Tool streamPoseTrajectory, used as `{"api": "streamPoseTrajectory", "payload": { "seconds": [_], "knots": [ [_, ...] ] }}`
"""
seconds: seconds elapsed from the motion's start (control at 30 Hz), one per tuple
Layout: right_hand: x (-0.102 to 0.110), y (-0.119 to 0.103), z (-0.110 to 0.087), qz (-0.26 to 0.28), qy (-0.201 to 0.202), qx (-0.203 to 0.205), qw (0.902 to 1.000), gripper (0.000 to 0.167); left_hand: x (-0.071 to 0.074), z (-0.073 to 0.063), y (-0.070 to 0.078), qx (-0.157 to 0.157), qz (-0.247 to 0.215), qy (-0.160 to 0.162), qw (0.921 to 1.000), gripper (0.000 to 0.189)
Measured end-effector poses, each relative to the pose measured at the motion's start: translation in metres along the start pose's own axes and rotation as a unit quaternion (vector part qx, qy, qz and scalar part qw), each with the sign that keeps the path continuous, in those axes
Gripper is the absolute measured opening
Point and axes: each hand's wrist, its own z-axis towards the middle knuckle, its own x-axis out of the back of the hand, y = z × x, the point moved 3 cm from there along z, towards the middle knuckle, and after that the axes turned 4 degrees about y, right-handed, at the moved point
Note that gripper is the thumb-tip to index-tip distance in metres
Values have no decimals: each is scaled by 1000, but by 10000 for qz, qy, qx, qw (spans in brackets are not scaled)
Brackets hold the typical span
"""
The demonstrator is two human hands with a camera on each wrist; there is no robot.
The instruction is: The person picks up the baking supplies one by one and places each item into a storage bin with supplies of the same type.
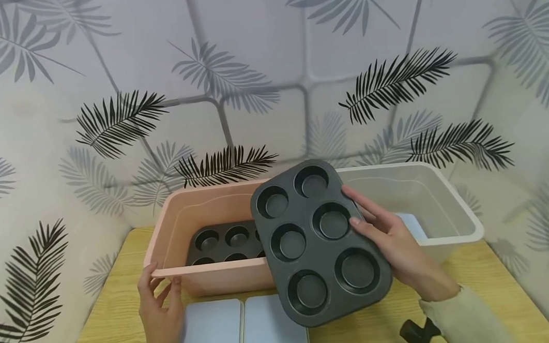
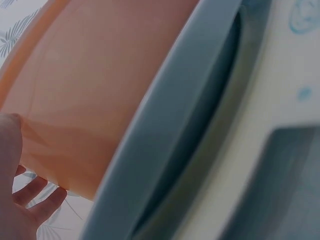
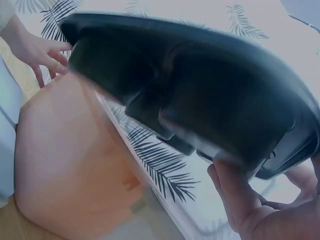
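Note:
My right hand (image 1: 394,243) grips a dark grey six-cup muffin pan (image 1: 310,252) by its right edge, fingers and thumb on the rim. The pan is tilted in the air, cups facing the head camera, before the inner ends of two bins. In the right wrist view the underside of the muffin pan (image 3: 210,95) fills the upper part. My left hand (image 1: 161,312) holds the front left corner of the pink bin (image 1: 215,278), its fingers at the rim. Inside that bin lies another dark muffin pan (image 1: 222,249), partly hidden by the front wall and the raised pan.
A light grey bin (image 1: 455,239) stands right of the pink one, with a pale blue piece (image 1: 410,225) inside. Two pale blue flat panels (image 1: 210,330) lie in front on the wooden table (image 1: 109,309). A leaf-patterned cloth (image 1: 263,125) hangs behind.

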Motion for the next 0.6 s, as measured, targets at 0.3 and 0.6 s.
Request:
{"api": "streamPoseTrajectory", "payload": {
  "seconds": [0.3, 0.6],
  "knots": [
    [-8, -2, 46, -463, 103, -684, 9965, 56, -2, -2, -1, -82, -204, 36, 9998, 66],
    [-3, -12, 90, -862, -111, -618, 9943, 54, 0, -1, -3, -120, -215, 66, 9997, 66]
  ]
}}
